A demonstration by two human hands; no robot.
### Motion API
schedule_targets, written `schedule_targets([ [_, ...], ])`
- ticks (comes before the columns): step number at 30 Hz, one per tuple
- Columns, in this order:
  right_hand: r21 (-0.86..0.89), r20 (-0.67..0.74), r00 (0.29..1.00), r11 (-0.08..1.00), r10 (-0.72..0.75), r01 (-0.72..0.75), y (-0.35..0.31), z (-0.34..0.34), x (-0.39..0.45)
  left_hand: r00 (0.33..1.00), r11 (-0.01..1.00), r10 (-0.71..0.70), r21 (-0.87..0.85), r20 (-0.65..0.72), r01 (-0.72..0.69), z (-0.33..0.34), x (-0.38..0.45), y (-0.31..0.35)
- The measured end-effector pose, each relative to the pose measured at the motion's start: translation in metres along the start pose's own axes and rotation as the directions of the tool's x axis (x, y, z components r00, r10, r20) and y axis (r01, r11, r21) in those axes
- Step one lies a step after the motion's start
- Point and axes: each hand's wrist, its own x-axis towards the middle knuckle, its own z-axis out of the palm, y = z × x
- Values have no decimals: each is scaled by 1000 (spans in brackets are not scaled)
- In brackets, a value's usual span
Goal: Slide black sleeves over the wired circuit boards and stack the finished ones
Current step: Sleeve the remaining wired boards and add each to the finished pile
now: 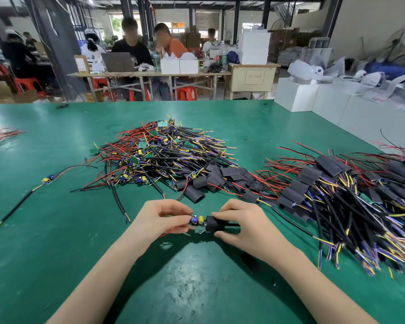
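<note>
Two bare forearms reach in from 6 o'clock over the green matted counter (56,230).

Left hand (158,218): grip pinches the small green circuit board with blue and yellow components (197,220), thumb and forefinger at its left end, red wire trailing under the palm.

Right hand (246,222): grip holds the short black tubular sleeve (213,224) between thumb below and fingers above. Sleeve sits on the black cable at the board's right end, touching it, board not yet covered. Both held just above the counter, centre foreground.

At 12 o'clock of the hands: scattered loose flat black sleeves (211,181), then the large heap of bare wired boards with red, black and yellow leads (164,153).

At 2 o'clock: stack of finished sleeved boards (332,185), wire ends fanned toward the near edge.

At 10 o'clock: a single wired board with long black cable (48,180), lying apart.

Far, past the counter: white boxes (297,93) at 1 o'clock; people seated at a wooden table (150,74) with a laptop, red stools beneath.
</note>
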Motion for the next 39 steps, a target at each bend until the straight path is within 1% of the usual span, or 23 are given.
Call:
schedule_targets([
  [4,26,-7,1000,999,30,-30,-2,-1,-1,997,997,70,34,9,-71,2,-2,2],
  [8,175,-36,994,980,107,-100,-6,-3,2,987,978,160,130,31,-163,3,-4,6],
  [10,245,-43,985,958,165,-149,-7,-3,2,982,969,183,165,35,-187,3,-4,7],
  [12,268,-51,980,948,193,-172,-8,-2,2,981,967,188,164,45,-193,3,-4,7],
  [14,239,-61,983,959,175,-155,-9,-2,1,985,975,170,138,44,-174,4,-4,6],
  [18,191,-87,990,977,111,-93,-11,-1,2,996,995,91,43,10,-91,1,-3,5],
  [22,220,-114,980,966,165,-137,-11,0,3,999,997,-26,-79,-44,22,1,0,4],
  [25,213,-109,976,963,189,-163,-11,3,2,993,992,-115,-54,-34,114,3,0,2],
  [27,205,-115,976,966,185,-159,-11,3,2,991,991,-133,-11,-25,132,2,0,1],
  [31,203,-120,980,970,159,-132,-13,5,2,994,995,-97,14,-50,98,-1,-1,3],
  [33,212,-102,983,969,150,-126,-13,5,2,998,997,-42,69,-48,45,-1,-3,4],
  [36,224,-84,985,966,152,-130,-10,4,2,994,980,81,188,-70,-67,0,-4,6],
  [39,220,-70,989,969,127,-109,-9,2,1,989,977,114,193,-92,-94,4,-3,6],
])
